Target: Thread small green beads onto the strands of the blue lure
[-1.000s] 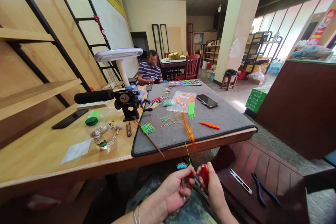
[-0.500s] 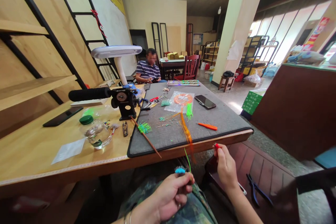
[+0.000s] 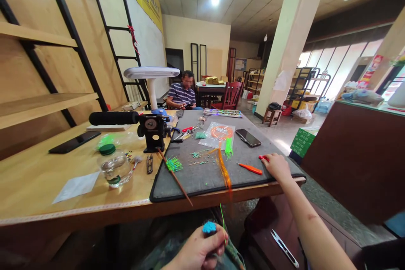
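Left hand [image 3: 198, 253] curled shut, pinching a blue bristle tuft [image 3: 209, 228] on a thin green line [image 3: 222, 221]. Held low below the bench edge [image 3: 240, 196], apparently to keep it off the clutter. Right hand [image 3: 276, 167] reaches onto the grey felt mat [image 3: 196, 185], fingers partly closed over a red item [image 3: 263, 158], maybe a lighter; can't tell if gripped. Orange-handled tool [image 3: 249, 168] lies just beside. Fingers hide the tuft's core; frame bottom cuts off the left hand.
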Action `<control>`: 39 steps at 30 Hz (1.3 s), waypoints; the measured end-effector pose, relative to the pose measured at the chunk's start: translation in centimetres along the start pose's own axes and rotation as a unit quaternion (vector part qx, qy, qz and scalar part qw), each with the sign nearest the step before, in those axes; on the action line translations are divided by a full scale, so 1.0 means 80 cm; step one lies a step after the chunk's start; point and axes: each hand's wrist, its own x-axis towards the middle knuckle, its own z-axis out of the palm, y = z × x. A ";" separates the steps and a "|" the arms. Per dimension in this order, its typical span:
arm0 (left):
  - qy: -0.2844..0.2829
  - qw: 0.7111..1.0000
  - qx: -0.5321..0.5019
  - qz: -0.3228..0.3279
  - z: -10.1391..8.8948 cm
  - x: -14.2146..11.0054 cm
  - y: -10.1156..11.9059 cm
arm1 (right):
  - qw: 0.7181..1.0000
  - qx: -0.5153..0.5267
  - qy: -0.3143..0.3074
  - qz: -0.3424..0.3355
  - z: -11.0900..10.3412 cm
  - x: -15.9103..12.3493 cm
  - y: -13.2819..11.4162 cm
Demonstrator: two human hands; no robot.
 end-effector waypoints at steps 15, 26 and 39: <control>-0.017 0.937 0.221 0.269 -0.002 -0.017 0.017 | 0.970 0.127 -0.087 -0.188 -0.011 -0.084 -0.169; 0.034 0.941 0.198 0.273 -0.006 -0.017 0.019 | 0.977 0.106 -0.152 -0.106 0.000 -0.059 -0.205; 0.074 0.954 0.167 0.239 -0.008 -0.021 0.023 | 0.814 0.499 -0.297 0.003 -0.025 -0.128 -0.174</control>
